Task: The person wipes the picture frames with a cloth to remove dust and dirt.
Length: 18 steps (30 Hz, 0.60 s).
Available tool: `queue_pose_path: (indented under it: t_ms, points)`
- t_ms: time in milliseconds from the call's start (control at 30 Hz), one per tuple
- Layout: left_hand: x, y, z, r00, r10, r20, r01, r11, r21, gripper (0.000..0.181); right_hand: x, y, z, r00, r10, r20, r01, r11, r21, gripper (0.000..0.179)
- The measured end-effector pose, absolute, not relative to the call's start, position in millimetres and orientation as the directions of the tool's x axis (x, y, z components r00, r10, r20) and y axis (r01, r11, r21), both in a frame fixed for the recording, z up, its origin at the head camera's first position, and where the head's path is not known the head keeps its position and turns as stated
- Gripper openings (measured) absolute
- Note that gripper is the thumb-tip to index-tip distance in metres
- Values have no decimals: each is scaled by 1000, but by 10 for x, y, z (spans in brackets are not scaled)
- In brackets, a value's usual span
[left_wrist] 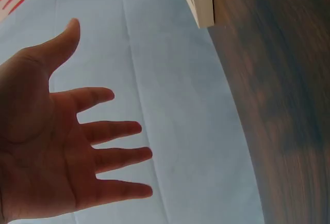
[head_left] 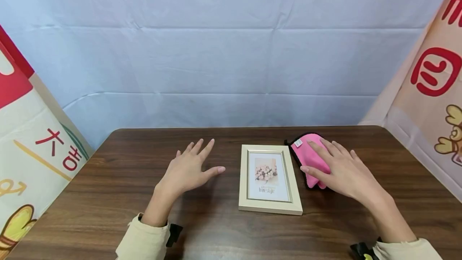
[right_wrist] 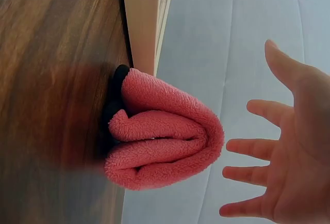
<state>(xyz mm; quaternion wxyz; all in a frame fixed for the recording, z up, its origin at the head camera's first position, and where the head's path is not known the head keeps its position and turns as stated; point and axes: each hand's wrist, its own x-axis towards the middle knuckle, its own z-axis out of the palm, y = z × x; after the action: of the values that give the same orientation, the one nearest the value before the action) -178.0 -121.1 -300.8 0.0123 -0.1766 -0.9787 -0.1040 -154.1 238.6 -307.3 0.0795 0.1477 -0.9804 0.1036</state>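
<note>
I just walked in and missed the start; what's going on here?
A person's left hand and right hand are open above a table, holding nothing. The right one is over a folded pink cloth; the left one is left of a picture frame. The frame lies face up beside the cloth.

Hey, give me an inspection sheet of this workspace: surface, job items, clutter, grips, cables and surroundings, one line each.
Surface: dark wood-grain table with rounded far corners.
Job items: cream picture frame lying flat, flower print facing up; folded pink plush cloth, black-edged with a white tag, close along the frame's right side.
Clutter: nothing seen.
Grips: left hand raised left of the frame, fingers spread, holding nothing; right hand over the cloth, fingers spread, holding nothing.
Cables: nothing seen.
Surroundings: creased pale blue backdrop behind; printed hangings at left and right.
</note>
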Motion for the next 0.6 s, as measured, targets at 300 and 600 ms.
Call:
queue_pose_path:
  t_ms: [300, 600]
  points:
    - [-1733, -988, -3036, -929, 369, -21, 333, 860, 387, 69, -1596, 2419, -3047, -922, -300, 243, -371, 866, -336, 68]
    - [-1893, -828, -3102, -937, 338, -90, 229, 788, 571, 63, -1751, 2581, -2935, -976, -209, 68, -217, 865, -453, 75]
